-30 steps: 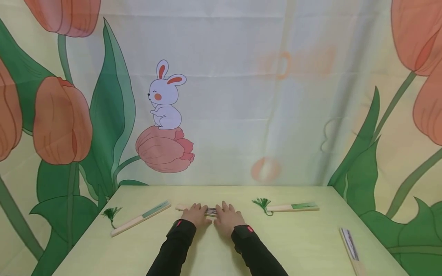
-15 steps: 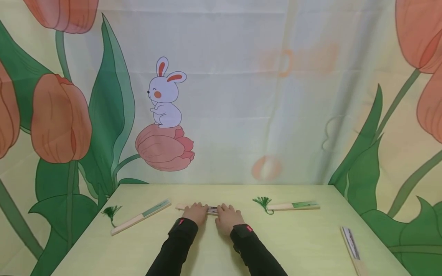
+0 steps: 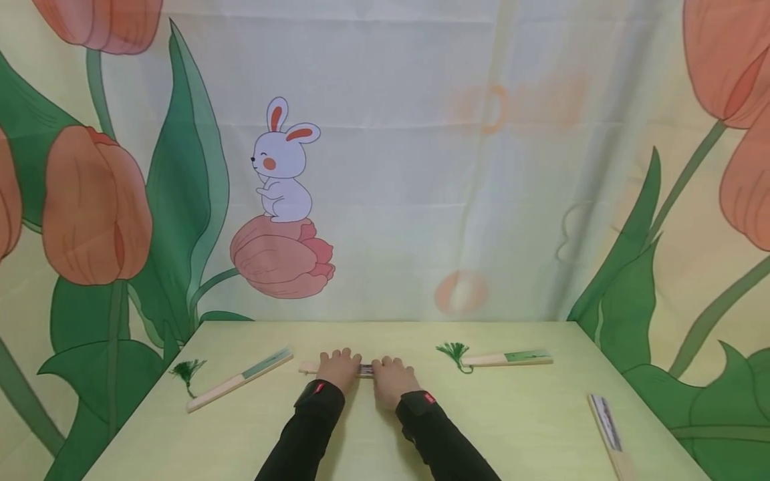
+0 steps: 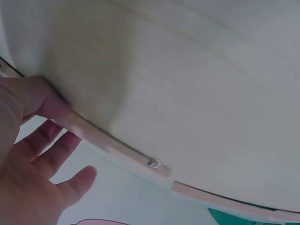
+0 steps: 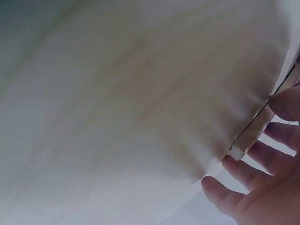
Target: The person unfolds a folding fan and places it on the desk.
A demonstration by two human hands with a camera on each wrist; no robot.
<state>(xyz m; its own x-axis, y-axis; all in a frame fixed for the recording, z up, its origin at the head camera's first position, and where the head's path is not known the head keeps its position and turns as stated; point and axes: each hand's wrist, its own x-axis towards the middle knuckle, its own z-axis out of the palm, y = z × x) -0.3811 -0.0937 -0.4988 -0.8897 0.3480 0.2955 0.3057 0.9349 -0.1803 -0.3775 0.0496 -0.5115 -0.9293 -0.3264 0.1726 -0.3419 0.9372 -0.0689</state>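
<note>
A closed folding fan [image 3: 365, 369] with pale wooden sticks lies crosswise at the middle of the yellow-green table [image 3: 481, 427]. My left hand [image 3: 338, 367] grips its left part, and the wooden end [image 3: 309, 367] sticks out beyond it. In the left wrist view the thumb [image 4: 47, 101] presses the fan's near edge [image 4: 108, 143] and the fingers [image 4: 51, 140] reach over the far side; the rivet [image 4: 153, 163] shows. My right hand [image 3: 392, 375] grips the right part. In the right wrist view its thumb [image 5: 286, 103] and fingers [image 5: 243, 164] pinch the fan's end [image 5: 248, 133].
Three more closed fans lie on the table: one at the left [image 3: 240, 381] with a green tassel [image 3: 188, 369], one at the right [image 3: 508, 359] with a tassel [image 3: 454, 351], one near the right edge [image 3: 607, 427]. A printed tulip-and-rabbit curtain [image 3: 385, 167] hangs behind.
Both hands' fingers have drawn in and curled closer over the fan. Less of the fan shows between them, and the hands stay in place.
</note>
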